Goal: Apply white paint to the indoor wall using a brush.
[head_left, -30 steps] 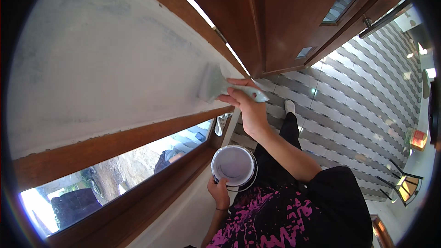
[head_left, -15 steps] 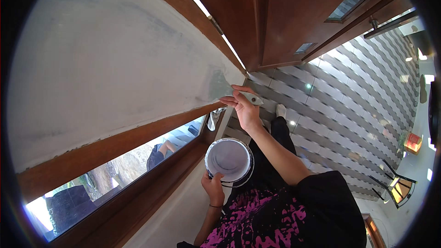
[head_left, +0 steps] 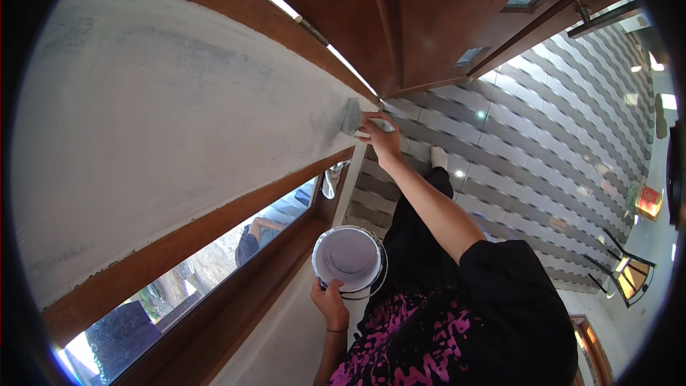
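Evidently, right hand: closed around the handle of the flat paintbrush, the arm reaching out.
Flat paintbrush: at the narrow end of the pale wall panel, bristles seemingly on the surface.
Left hand: gripping the paint bucket by its near side, thumb at the rim, in front of the body; how much paint it holds is hard to tell.
Painting step: likely brushing out the tight corner, where grey, patchy areas show.
Wooden trims: one brown strip runs above the panel, another below; they close in toward the brush.
Next stroke: probably calls for short, controlled pressure along those edges, keeping bristles off the wood and the bucket level.
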The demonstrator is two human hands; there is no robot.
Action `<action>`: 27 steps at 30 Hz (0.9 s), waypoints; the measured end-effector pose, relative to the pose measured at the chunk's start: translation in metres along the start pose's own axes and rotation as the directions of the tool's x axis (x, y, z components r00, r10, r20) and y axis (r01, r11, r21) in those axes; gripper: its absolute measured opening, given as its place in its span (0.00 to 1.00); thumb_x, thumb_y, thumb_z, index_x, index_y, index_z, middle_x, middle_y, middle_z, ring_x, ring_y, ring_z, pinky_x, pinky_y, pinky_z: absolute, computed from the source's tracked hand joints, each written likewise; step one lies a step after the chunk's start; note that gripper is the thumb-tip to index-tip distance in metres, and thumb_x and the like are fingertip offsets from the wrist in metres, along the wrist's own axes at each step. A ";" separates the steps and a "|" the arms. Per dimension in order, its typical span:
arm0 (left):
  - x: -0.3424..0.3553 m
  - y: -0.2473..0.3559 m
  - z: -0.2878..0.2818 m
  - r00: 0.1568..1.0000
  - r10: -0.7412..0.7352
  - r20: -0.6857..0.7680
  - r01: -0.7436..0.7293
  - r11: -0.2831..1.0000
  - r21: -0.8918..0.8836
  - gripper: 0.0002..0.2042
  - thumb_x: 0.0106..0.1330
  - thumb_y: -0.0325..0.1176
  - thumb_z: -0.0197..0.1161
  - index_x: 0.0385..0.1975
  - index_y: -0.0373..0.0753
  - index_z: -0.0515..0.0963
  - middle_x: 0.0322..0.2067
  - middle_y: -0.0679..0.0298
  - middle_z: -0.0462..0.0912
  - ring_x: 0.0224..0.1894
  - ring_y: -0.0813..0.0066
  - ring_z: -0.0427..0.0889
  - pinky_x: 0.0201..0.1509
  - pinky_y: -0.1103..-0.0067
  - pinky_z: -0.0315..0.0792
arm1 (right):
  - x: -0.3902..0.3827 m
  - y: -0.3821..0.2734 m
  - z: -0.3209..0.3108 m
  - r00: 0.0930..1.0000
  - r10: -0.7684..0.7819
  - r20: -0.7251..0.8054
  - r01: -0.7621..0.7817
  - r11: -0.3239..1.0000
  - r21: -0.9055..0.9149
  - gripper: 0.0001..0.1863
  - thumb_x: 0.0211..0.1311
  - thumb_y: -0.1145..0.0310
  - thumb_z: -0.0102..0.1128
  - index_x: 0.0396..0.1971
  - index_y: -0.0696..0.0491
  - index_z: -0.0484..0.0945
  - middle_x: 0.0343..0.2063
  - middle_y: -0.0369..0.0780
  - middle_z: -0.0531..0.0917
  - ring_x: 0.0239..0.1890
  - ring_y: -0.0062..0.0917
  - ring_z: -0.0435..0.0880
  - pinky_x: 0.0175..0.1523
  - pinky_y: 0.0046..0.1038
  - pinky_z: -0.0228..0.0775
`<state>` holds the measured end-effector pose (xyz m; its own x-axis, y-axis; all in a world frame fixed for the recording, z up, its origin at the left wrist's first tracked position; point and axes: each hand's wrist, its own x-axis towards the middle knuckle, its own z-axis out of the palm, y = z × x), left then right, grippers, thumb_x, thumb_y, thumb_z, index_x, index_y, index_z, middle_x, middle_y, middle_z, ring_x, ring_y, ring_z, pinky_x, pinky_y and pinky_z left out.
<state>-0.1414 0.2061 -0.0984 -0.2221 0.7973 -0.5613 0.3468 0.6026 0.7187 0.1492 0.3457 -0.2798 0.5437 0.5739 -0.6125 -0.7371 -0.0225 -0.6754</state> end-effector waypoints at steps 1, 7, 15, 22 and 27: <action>0.000 -0.001 0.000 1.000 -0.008 0.001 0.008 1.000 0.015 0.09 0.48 0.19 0.57 0.31 0.33 0.78 0.26 0.72 0.77 0.27 0.84 0.71 0.31 0.84 0.61 | -0.002 -0.005 0.006 1.000 -0.002 0.003 0.002 1.000 -0.002 0.09 0.66 0.70 0.60 0.45 0.50 0.81 0.37 0.37 0.82 0.40 0.25 0.84 0.45 0.33 0.81; 0.002 -0.005 0.001 1.000 0.018 0.014 -0.018 1.000 0.012 0.08 0.48 0.19 0.57 0.29 0.33 0.78 0.26 0.73 0.77 0.27 0.83 0.70 0.31 0.83 0.61 | -0.053 -0.059 0.028 0.989 -0.130 0.076 0.121 0.986 0.116 0.11 0.62 0.76 0.59 0.44 0.54 0.82 0.38 0.38 0.82 0.40 0.24 0.84 0.38 0.28 0.85; 0.002 0.006 0.016 0.999 0.009 0.051 -0.010 1.000 0.015 0.08 0.48 0.19 0.56 0.29 0.32 0.77 0.27 0.70 0.78 0.29 0.82 0.72 0.34 0.83 0.63 | -0.157 -0.133 0.065 0.863 -0.274 0.424 0.115 0.925 0.363 0.13 0.64 0.75 0.59 0.47 0.63 0.78 0.42 0.47 0.83 0.41 0.33 0.86 0.37 0.35 0.87; 0.000 0.011 0.017 0.997 0.029 0.074 -0.030 0.999 0.023 0.09 0.48 0.19 0.56 0.31 0.32 0.78 0.28 0.69 0.79 0.30 0.80 0.74 0.36 0.82 0.65 | -0.130 -0.090 0.070 0.899 -0.198 0.390 -0.051 0.838 0.544 0.13 0.66 0.73 0.59 0.46 0.63 0.76 0.37 0.48 0.83 0.39 0.45 0.87 0.36 0.42 0.86; 0.001 0.009 0.013 0.999 -0.010 0.032 0.009 1.000 0.025 0.10 0.48 0.19 0.57 0.31 0.32 0.78 0.28 0.70 0.79 0.30 0.80 0.74 0.36 0.82 0.64 | -0.076 -0.041 0.032 0.944 -0.171 0.284 -0.032 0.806 0.591 0.12 0.64 0.74 0.59 0.46 0.62 0.76 0.40 0.48 0.82 0.38 0.43 0.87 0.36 0.41 0.86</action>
<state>-0.1272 0.2114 -0.0979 -0.1962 0.7898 -0.5811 0.3671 0.6087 0.7034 0.1252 0.3287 -0.1923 0.5252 0.7776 -0.3458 -0.8486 0.4477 -0.2821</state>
